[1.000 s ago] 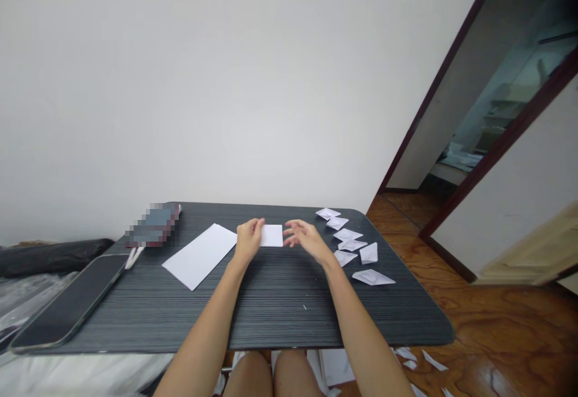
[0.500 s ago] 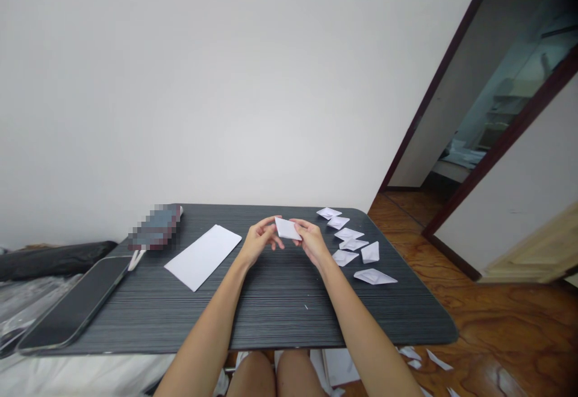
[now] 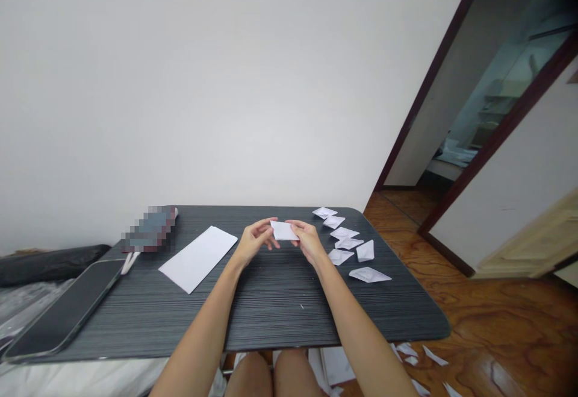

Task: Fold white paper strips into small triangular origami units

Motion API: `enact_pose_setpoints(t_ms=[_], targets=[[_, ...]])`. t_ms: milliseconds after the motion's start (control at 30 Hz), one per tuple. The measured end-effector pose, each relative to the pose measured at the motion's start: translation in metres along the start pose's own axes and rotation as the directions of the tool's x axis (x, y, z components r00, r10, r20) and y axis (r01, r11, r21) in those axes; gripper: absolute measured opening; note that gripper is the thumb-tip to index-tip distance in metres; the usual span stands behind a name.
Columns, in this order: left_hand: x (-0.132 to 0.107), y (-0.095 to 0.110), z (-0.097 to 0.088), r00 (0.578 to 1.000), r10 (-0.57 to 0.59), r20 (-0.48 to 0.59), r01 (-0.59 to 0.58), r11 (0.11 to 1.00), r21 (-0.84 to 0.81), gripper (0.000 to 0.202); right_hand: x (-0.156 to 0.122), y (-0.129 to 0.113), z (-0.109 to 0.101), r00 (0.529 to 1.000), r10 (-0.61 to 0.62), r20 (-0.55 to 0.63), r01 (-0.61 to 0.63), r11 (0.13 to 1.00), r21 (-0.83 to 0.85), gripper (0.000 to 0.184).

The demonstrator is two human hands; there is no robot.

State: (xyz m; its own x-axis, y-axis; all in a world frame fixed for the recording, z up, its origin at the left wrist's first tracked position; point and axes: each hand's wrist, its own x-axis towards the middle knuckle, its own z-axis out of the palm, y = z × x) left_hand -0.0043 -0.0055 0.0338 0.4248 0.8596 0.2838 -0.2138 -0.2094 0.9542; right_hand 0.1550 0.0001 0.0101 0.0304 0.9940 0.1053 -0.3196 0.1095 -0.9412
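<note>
Between my hands, above the dark table (image 3: 271, 318), is a small folded piece of white paper (image 3: 283, 231). My right hand (image 3: 307, 240) pinches its right end, thumb on top and fingers behind. At its left edge, my left hand (image 3: 256, 240) has its thumb and fingers closed on the paper. To the left lies a stack of flat white paper (image 3: 198, 259). Several folded paper boats (image 3: 370, 275) rest on the right side of the table, beside a small folded paper piece (image 3: 365, 251).
A phone-shaped dark panel (image 3: 63, 312) lies at the table's left edge. Behind it is a pixelated object (image 3: 151, 229) with a white cable (image 3: 130, 262). White paper scraps (image 3: 434, 355) are on the wooden floor at right. A white wall (image 3: 253, 84) stands behind the table.
The folded paper has turned more level, and my left fingers have closed onto its left edge. The whole view has shifted slightly.
</note>
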Motion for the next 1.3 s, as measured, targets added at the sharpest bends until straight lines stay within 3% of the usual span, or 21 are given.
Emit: enact_pose_setpoints(t_ms=[500, 633, 767, 933, 1067, 1300], targets=[[-0.001, 0.004, 0.001, 1.0, -0.008, 0.021, 0.007, 0.999, 0.039, 0.046, 0.003, 0.003, -0.002, 1.0, 0.025, 0.007, -0.025, 1.0, -0.001, 0.034], [0.0, 0.002, -0.002, 0.998, 0.006, -0.065, 0.0, 0.996, 0.091, 0.032, 0.002, 0.0, -0.003, 0.999, 0.004, 0.045, -0.002, 0.999, -0.045, 0.037], [0.002, -0.002, -0.007, 0.987, 0.042, -0.157, -0.004, 0.972, 0.236, 0.024, -0.001, -0.006, -0.005, 0.995, -0.077, 0.068, 0.09, 0.973, -0.211, 0.03], [0.003, -0.007, -0.009, 0.964, 0.112, -0.24, -0.027, 0.943, 0.331, 0.022, -0.003, -0.01, -0.007, 0.956, -0.189, 0.227, 0.267, 0.879, -0.395, 0.027], [0.002, -0.01, -0.003, 0.964, 0.14, -0.226, -0.052, 0.933, 0.357, 0.022, -0.002, -0.007, -0.004, 0.945, -0.289, 0.155, 0.327, 0.802, -0.5, 0.021], [0.0, -0.014, 0.004, 0.96, 0.164, -0.226, -0.076, 0.932, 0.354, 0.035, -0.003, -0.008, 0.001, 0.941, -0.332, 0.057, 0.326, 0.852, -0.409, 0.014]])
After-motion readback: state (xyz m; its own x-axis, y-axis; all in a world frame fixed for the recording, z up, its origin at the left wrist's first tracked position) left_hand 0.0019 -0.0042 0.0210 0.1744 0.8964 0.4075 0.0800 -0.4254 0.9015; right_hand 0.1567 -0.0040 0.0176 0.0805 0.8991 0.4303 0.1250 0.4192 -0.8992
